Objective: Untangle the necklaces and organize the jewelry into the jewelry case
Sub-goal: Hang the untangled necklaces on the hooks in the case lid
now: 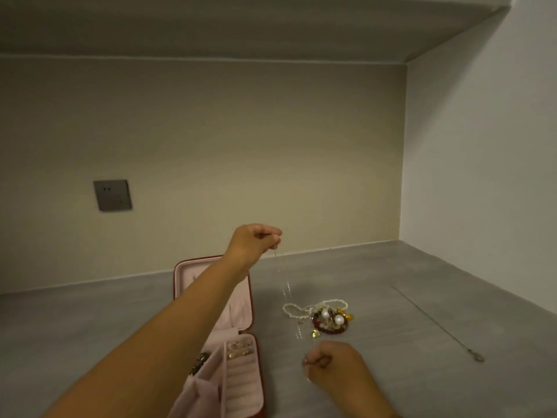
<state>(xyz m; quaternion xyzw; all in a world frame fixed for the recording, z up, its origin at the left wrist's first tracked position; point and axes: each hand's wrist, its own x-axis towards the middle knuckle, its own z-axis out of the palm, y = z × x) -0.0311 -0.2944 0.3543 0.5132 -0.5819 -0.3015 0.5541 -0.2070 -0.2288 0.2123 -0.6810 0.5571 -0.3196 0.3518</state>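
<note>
My left hand [254,240] is raised above the counter and pinches the top of a thin silver chain [284,285] that hangs down to a tangled pile of jewelry [327,318]: a pearl strand, dark red beads, gold charms and two large pearls. Near the counter's front my right hand [333,365] is curled, its fingertips pinched together on what looks like the chain's lower end. The red jewelry case [254,315] lies open to the left, pink inside, with rings in its ring rolls. My left forearm covers part of its lid.
A second thin chain [434,321] with a small pendant lies stretched out on the grey counter [90,321] to the right. A grey wall socket [112,195] sits on the back wall. A wall closes the right side and a shelf hangs overhead.
</note>
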